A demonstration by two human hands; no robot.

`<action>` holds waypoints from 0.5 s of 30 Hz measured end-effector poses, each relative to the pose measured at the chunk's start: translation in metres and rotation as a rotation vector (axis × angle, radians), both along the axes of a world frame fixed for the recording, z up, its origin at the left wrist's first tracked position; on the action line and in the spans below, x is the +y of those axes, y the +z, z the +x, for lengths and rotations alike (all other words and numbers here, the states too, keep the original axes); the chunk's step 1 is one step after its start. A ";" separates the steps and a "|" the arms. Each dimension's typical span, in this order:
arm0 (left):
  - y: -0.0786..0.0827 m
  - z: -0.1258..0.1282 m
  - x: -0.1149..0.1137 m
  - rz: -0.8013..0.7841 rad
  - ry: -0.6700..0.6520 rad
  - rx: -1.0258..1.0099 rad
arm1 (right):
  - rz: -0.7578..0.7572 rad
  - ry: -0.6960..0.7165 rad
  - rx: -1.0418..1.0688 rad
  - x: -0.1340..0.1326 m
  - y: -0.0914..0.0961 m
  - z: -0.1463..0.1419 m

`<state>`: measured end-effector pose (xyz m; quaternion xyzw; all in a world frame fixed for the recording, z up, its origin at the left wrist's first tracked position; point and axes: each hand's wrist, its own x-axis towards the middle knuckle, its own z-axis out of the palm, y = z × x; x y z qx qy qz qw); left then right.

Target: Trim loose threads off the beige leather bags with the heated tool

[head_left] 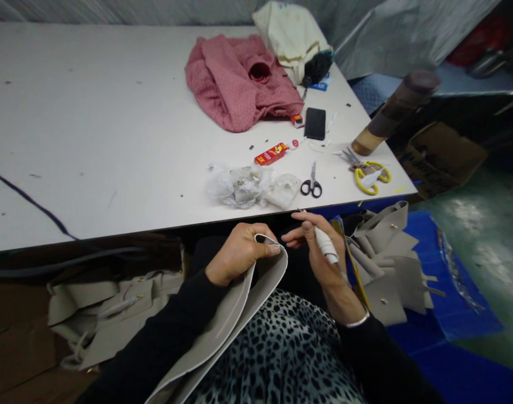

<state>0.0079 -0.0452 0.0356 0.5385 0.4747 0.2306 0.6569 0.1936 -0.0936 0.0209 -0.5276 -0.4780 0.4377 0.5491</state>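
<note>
My left hand [239, 252] is closed around the upper edge of a long grey leather piece [239, 314] that runs down across my lap. Just to its right, my right hand [319, 247] grips a small white pen-like tool [326, 246], with its fingertips close to the leather's folded edge. Both hands are below the near edge of the white table [92, 140].
On the table lie black scissors [311, 184], yellow-handled scissors [372, 175], a red box [271, 153], a black phone [315, 123], clear plastic bags [250, 186], a pink garment [239, 81] and a brown roll [393, 111]. Grey leather pieces are piled at right [391, 252] and at left [109, 314].
</note>
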 end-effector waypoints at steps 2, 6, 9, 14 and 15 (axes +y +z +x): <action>0.002 -0.002 -0.004 0.040 0.002 0.012 | -0.016 0.060 -0.024 -0.005 0.002 -0.001; 0.007 -0.004 -0.011 0.148 -0.010 0.058 | -0.086 0.173 -0.158 -0.017 0.004 -0.002; 0.012 -0.004 -0.017 0.242 -0.025 0.081 | -0.167 0.210 -0.236 -0.026 0.008 -0.004; 0.021 -0.003 -0.028 0.280 -0.054 0.110 | -0.168 0.146 -0.358 -0.038 0.021 -0.006; 0.022 -0.003 -0.031 0.276 -0.058 0.108 | -0.156 0.143 -0.374 -0.039 0.023 -0.006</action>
